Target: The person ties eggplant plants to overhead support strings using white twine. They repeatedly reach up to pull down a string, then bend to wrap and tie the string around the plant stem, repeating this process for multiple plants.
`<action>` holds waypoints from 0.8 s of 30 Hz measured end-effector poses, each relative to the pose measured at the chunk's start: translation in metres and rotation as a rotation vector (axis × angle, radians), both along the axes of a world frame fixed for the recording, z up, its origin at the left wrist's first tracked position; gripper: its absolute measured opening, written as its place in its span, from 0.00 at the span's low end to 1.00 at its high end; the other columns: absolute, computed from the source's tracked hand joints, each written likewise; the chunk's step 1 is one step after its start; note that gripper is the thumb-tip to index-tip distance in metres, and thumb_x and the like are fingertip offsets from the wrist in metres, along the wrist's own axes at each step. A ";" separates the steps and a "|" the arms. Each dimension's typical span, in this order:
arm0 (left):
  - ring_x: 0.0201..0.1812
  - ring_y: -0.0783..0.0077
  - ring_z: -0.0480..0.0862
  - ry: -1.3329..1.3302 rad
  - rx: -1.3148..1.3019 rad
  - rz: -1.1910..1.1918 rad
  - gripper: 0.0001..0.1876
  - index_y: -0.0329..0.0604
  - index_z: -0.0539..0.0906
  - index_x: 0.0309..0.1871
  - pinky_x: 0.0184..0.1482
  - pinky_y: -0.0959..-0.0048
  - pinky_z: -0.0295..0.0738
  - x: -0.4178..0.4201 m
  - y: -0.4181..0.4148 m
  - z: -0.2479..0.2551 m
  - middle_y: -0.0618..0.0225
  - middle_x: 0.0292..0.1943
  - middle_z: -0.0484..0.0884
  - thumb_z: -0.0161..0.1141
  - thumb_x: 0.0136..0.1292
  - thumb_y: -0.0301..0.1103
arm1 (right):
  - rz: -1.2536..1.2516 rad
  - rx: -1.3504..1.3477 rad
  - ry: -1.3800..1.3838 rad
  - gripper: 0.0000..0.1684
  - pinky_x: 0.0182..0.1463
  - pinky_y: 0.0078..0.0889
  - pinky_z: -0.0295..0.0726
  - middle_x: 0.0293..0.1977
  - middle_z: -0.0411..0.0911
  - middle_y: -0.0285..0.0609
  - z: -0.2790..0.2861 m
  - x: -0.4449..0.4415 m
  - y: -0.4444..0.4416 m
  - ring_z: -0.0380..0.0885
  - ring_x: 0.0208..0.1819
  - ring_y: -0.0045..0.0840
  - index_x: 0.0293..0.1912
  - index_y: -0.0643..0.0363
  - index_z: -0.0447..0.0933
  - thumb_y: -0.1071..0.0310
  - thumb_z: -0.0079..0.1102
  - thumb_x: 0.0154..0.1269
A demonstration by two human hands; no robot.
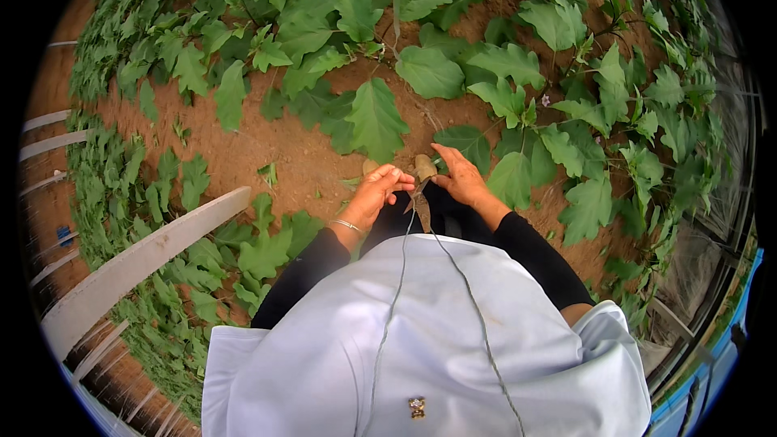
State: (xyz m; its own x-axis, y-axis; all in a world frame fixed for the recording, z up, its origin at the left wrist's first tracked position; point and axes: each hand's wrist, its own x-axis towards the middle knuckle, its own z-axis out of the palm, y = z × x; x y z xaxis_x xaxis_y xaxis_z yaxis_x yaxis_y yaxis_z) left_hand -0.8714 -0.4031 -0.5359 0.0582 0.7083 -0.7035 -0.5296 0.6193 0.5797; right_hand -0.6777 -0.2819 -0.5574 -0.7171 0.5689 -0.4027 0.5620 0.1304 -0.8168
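Observation:
A rusty, pointed metal tool (420, 201), perhaps scissors, hangs at my waist near the lower ends of a grey-green cord (391, 297) that runs up over my white top. To its left is my left hand (381, 189), thumb and fingers drawn together close to the tool; whether anything thin is pinched there is hard to see. On the other side my right hand (462, 175) has its index finger stretched forward and its thumb apart, near the tool's upper end. Just beyond the hands hangs a broad, lobed eggplant leaf (377, 118).
Eggplant plants (558, 24) with a few pale purple flowers grow ahead and to both sides in brown soil (200, 115). A pale, flat post (152, 255) slants in from the left. Clear plastic sheeting (692, 261) lines the right. My tan shoe tip (425, 165) shows below.

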 end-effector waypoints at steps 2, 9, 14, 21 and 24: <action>0.53 0.73 0.79 -0.025 -0.028 0.066 0.10 0.45 0.74 0.43 0.31 0.85 0.66 -0.005 -0.012 -0.005 0.63 0.50 0.80 0.47 0.73 0.40 | 0.066 0.079 0.043 0.39 0.60 0.40 0.70 0.66 0.60 0.43 0.030 0.003 0.001 0.66 0.61 0.44 0.65 0.43 0.64 0.69 0.66 0.53; 0.56 0.68 0.78 -0.237 0.062 0.263 0.09 0.45 0.72 0.42 0.33 0.82 0.69 -0.010 -0.007 0.019 0.59 0.52 0.79 0.46 0.74 0.38 | 0.493 -0.148 0.296 0.24 0.72 0.53 0.51 0.69 0.58 0.37 0.060 0.003 -0.003 0.42 0.73 0.52 0.54 0.45 0.76 0.67 0.65 0.56; 0.58 0.65 0.77 -0.331 0.126 0.375 0.08 0.45 0.72 0.41 0.34 0.81 0.70 -0.008 -0.012 0.031 0.55 0.57 0.76 0.45 0.74 0.37 | 0.397 -0.269 0.347 0.10 0.61 0.40 0.66 0.51 0.74 0.39 0.070 0.006 -0.006 0.67 0.58 0.32 0.45 0.55 0.76 0.64 0.56 0.66; 0.64 0.62 0.71 -0.335 0.325 0.519 0.09 0.44 0.73 0.39 0.35 0.81 0.70 -0.012 -0.020 0.048 0.53 0.64 0.69 0.48 0.73 0.38 | -0.065 -0.590 0.242 0.12 0.30 0.22 0.75 0.25 0.74 0.35 0.100 -0.008 -0.019 0.73 0.24 0.17 0.42 0.62 0.70 0.63 0.47 0.73; 0.67 0.62 0.67 -0.322 0.426 0.522 0.10 0.44 0.74 0.39 0.37 0.81 0.70 -0.021 -0.017 0.061 0.52 0.68 0.65 0.50 0.72 0.39 | -0.039 -0.665 0.217 0.12 0.31 0.22 0.75 0.26 0.74 0.35 0.109 -0.020 -0.018 0.73 0.25 0.17 0.41 0.61 0.69 0.62 0.45 0.74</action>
State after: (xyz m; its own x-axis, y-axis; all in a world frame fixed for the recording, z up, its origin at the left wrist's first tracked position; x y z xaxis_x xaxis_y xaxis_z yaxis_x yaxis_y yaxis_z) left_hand -0.8924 -0.4198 -0.4752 -0.2035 0.9077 -0.3670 -0.8776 -0.0029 0.4794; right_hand -0.6973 -0.2996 -0.4485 -0.8048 0.2782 -0.5243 0.3716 -0.4527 -0.8105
